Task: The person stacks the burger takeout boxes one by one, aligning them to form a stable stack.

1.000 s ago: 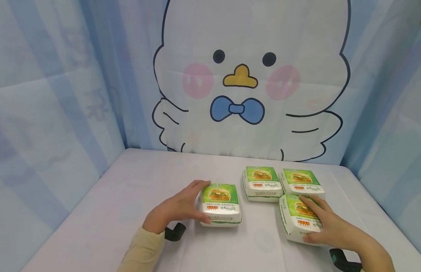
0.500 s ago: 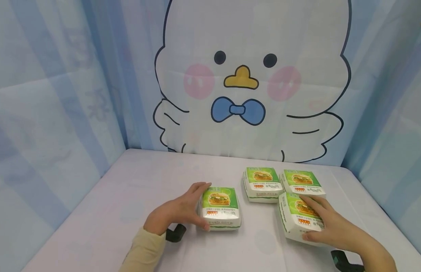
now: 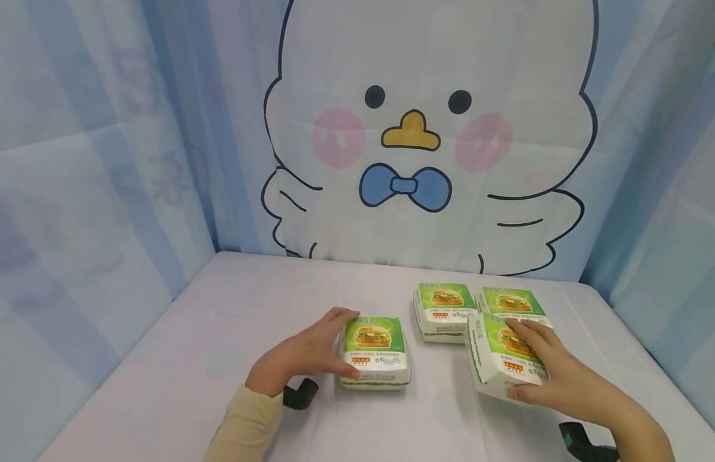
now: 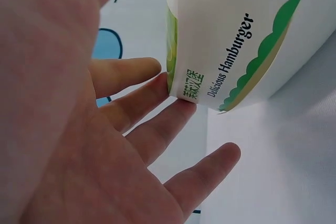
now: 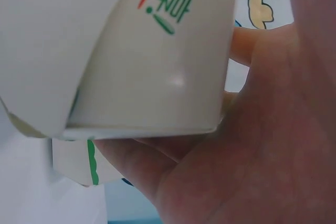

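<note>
My left hand (image 3: 308,350) spans the left side of a green-and-white hamburger box (image 3: 374,359), thumb at its near edge and fingertips at its far edge. In the left wrist view those fingers (image 4: 168,124) meet the corner of the box (image 4: 226,40), with one finger apart from it. A second hamburger box (image 3: 501,366), tilted and raised off the table, is gripped by my right hand (image 3: 565,378) from its right side. Seen from the right wrist, that box (image 5: 163,77) lies against the palm, with fingers behind and under it.
Two more hamburger boxes, a left one (image 3: 446,321) and a right one (image 3: 521,301), sit side by side behind the raised box, which partly covers the right one. A pale cloth covers the table (image 3: 247,289). A curtain with a cartoon bird (image 3: 415,231) hangs at the back.
My right hand has lifted its hamburger box off the table and tilted it, shifting it slightly up and left. The left hand and its box have barely moved.
</note>
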### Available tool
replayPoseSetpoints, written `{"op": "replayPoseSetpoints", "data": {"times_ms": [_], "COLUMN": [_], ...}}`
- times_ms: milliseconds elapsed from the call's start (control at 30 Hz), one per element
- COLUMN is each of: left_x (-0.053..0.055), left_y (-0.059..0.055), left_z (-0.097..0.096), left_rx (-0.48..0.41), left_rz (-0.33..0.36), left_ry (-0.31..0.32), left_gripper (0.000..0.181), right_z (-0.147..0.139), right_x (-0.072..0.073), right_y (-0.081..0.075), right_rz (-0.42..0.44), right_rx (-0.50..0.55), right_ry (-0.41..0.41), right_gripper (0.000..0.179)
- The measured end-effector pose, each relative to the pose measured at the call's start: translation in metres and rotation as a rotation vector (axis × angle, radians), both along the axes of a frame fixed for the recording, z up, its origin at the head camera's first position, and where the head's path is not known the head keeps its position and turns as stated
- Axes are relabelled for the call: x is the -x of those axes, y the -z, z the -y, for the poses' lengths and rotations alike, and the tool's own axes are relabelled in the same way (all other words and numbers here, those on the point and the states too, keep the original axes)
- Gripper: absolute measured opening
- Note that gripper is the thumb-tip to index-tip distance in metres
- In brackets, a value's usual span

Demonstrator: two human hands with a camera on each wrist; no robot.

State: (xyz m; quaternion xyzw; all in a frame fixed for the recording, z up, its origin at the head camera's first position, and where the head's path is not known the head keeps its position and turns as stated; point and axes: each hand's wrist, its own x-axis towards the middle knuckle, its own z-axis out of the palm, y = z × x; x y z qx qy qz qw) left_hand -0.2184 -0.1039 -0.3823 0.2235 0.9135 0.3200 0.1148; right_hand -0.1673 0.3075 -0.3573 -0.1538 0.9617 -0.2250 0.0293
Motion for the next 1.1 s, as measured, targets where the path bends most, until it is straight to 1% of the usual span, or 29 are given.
{"op": "replayPoseSetpoints", "data": {"times_ms": [267, 433, 600, 667, 900, 1100], "left_x": [-0.002, -0.002, -0.001, -0.002, -0.003, -0.002], "left_y": [-0.004, -0.002, -0.001, -0.001, -0.002, -0.002], "left_z": [-0.001, -0.002, -0.001, -0.002, -0.002, -0.002], "left_rx": [0.008, 0.008, 0.012, 0.016, 0.032, 0.038], "left_rz": [0.007, 0.013, 0.004, 0.002, 0.004, -0.001], "left_ry": [-0.002, 0.000, -0.008, -0.008, 0.000, -0.002], "left_gripper": [0.104, 0.104, 0.105, 0.105, 0.106, 0.106], "right_z": [0.006, 0.016, 0.027, 0.030, 0.038, 0.041], "right_x": [0.004, 0.006, 0.010, 0.011, 0.015, 0.016], "right_y": [-0.009, -0.015, -0.020, -0.021, -0.018, -0.018], "right_rz": [-0.008, 0.008, -0.013, -0.016, 0.011, -0.001], "right_rx": [0.012, 0.041, 0.057, 0.056, 0.060, 0.061], "right_ry": [-0.009, -0.001, -0.014, -0.017, -0.031, -0.036], "right_gripper": [0.104, 0.105, 0.104, 0.104, 0.105, 0.107]}}
